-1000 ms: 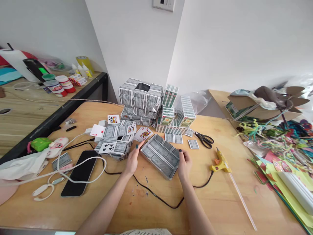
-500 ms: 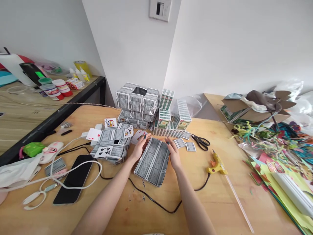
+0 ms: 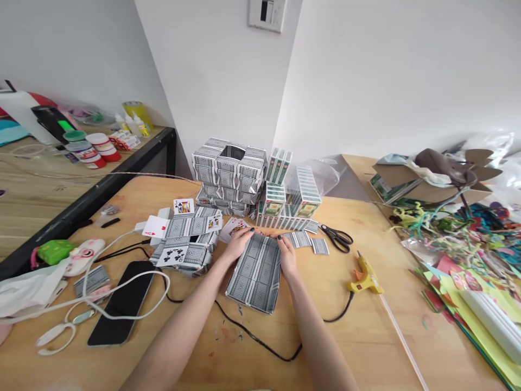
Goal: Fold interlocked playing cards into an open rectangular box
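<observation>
An open, shallow box (image 3: 254, 277) built from grey-backed playing cards sits on the table in front of me, its inside facing up. My left hand (image 3: 239, 245) is closed on its far left corner, fingertips curled over the far edge. Opposite it, my right hand (image 3: 287, 257) grips the far right corner, with some fingers hidden behind the wall. Left of the box lies a second playing-card box (image 3: 195, 260) with loose cards on top, a six of clubs (image 3: 172, 255) among them. A few small grey cards (image 3: 301, 239) lie right of my right hand.
Behind stand stacked playing-card boxes (image 3: 230, 174) and green-edged card packs (image 3: 307, 193). Scissors (image 3: 337, 239) and a yellow glue gun (image 3: 365, 279) lie to the right; its black cord (image 3: 260, 339) runs in front of the box. A phone (image 3: 122, 304) and white cable lie left.
Both hands have gone from resting flat along the box's sides to gripping its far corners, fingers curled in. The box has turned slightly and its far end looks a little narrower.
</observation>
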The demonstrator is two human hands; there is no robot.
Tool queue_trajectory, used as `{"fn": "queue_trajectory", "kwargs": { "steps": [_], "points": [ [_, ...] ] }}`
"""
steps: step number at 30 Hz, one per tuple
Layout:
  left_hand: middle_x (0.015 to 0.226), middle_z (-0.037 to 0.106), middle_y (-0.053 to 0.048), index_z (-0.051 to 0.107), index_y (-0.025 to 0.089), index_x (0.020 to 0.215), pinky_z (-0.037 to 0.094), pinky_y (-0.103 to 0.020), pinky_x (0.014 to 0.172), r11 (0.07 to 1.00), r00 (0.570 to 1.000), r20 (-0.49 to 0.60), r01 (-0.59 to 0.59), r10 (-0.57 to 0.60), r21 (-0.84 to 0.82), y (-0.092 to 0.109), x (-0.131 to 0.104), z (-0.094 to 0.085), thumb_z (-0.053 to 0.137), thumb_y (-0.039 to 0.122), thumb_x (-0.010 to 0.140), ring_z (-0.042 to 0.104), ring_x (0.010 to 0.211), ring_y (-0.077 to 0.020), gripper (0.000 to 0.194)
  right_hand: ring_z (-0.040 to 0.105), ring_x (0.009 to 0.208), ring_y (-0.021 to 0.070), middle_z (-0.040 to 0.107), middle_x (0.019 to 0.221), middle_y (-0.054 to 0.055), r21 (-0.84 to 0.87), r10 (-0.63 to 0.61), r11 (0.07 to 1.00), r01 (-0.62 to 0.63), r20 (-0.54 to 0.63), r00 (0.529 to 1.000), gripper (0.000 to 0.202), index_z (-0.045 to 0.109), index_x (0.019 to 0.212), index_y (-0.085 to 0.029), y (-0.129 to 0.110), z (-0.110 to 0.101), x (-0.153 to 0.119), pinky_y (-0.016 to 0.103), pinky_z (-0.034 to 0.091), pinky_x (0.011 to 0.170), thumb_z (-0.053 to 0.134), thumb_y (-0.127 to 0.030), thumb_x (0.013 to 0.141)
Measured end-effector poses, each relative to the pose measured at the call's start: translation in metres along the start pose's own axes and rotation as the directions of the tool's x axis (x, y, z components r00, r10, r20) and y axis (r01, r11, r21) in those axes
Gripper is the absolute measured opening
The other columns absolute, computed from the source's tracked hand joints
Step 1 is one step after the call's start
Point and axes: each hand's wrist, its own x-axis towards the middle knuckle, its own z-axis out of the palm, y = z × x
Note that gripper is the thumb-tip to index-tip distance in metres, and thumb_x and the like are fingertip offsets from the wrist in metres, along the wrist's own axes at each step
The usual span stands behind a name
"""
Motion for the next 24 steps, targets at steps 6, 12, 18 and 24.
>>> {"fn": "queue_trajectory", "kwargs": {
  "steps": [6, 12, 18, 24],
  "points": [
    [0.109, 0.062, -0.007, 0.062, 0.016, 0.103, 0.040, -0.033, 0.093, 0.998, 0.997, 0.043, -0.058, 0.059, -0.021, 0.006, 0.004, 0.001, 0.041, 0.039, 0.081, 0.054, 0.104, -0.0197, 0.038, 0.055, 0.098, 0.0210, 0.064, 0.100, 0.006, 0.046, 0.001, 0.999, 0.000, -0.032, 0.999, 0.033, 0.060, 0.093, -0.019, -0.005, 0.001, -0.003, 0.033, 0.040, 0.086, 0.039, -0.040, 0.077],
    [0.133, 0.042, -0.004, 0.039, 0.019, 0.129, 0.025, -0.033, 0.105, 0.995, 0.995, 0.066, -0.064, 0.070, -0.080, 0.010, -0.017, -0.009, 0.027, 0.044, 0.086, 0.034, 0.125, -0.0172, 0.051, 0.052, 0.106, 0.0219, 0.062, 0.107, 0.007, 0.217, 0.019, 0.976, 0.019, -0.170, 0.985, 0.039, 0.057, 0.106, -0.019, 0.000, -0.003, -0.012, 0.036, 0.037, 0.091, 0.043, -0.036, 0.075],
    [0.141, 0.028, -0.001, 0.032, 0.021, 0.133, 0.019, -0.033, 0.107, 0.998, 0.997, 0.076, -0.013, 0.018, -0.061, 0.007, -0.038, -0.005, 0.039, 0.035, 0.082, 0.022, 0.130, -0.0197, 0.053, 0.050, 0.108, 0.0207, 0.059, 0.114, 0.005, 0.259, 0.061, 0.965, -0.033, -0.100, 0.993, 0.033, 0.060, 0.099, -0.020, -0.004, 0.003, -0.015, 0.034, 0.035, 0.093, 0.047, -0.037, 0.074],
    [0.142, 0.024, 0.004, 0.028, 0.022, 0.134, 0.010, -0.035, 0.109, 1.000, 0.989, 0.146, -0.009, 0.013, -0.027, 0.008, -0.035, -0.007, 0.045, 0.010, 0.062, 0.018, 0.131, -0.0203, 0.075, 0.049, 0.110, 0.0204, 0.059, 0.114, 0.003, 0.297, 0.077, 0.953, -0.061, -0.042, 0.996, 0.033, 0.060, 0.101, -0.022, -0.002, 0.001, -0.016, 0.034, 0.034, 0.095, 0.050, -0.038, 0.073]
  ]
}}
